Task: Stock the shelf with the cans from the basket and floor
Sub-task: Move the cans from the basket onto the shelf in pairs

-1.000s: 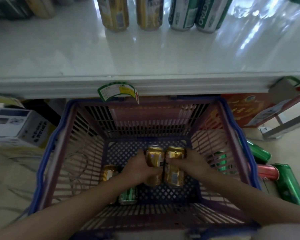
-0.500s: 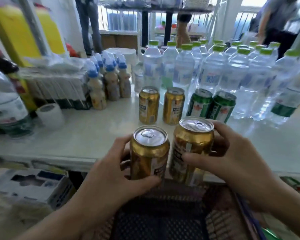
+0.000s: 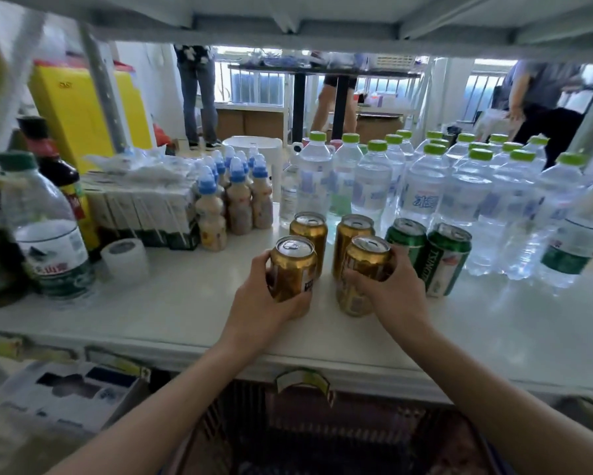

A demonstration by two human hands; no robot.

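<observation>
Cans now stand on the shelf (image 3: 171, 303), moved in from its edge: left hand (image 3: 264, 303) grips left can (image 3: 293, 267), right hand (image 3: 387, 293) grips right can (image 3: 362, 274), ready for release.

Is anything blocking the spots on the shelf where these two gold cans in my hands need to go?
Nothing visible. The left hand holds a gold can and the right hand another, each in front of a standing gold can. The shelf below looks bare.
</observation>
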